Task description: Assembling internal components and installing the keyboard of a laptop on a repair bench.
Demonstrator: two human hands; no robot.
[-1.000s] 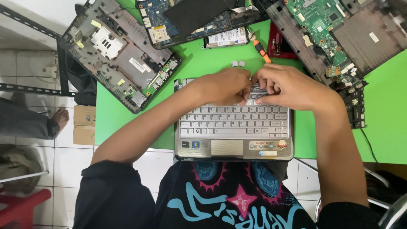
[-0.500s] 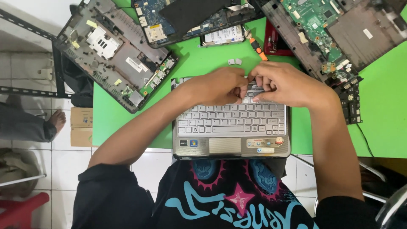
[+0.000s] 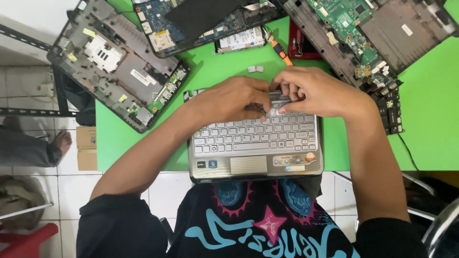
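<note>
An opened laptop base (image 3: 117,71), its circuit parts showing, is seen on the green bench (image 3: 430,119), well to the left of the fingers. The silver laptop (image 3: 256,141) lies at the near edge of the bench, and both hands are laid on the top row of its keyboard (image 3: 258,134). The left hand (image 3: 234,98) is curled with its fingers (image 3: 256,102) pressed down on the top edge of the keyboard; whether anything is pinched under them cannot be told. The right hand (image 3: 318,91) meets it, fingers (image 3: 289,91) bunched together on the same edge. The step in hand is judged to be the freeing of the keyboard's top edge. Two small grey keycaps (image 3: 255,69) and an orange-handled screwdriver (image 3: 279,50) lie just beyond the fingers. A steady, even lift along that edge would be called for next, without bending the panel. Another opened chassis (image 3: 382,28) is seen beyond the right hand.
</note>
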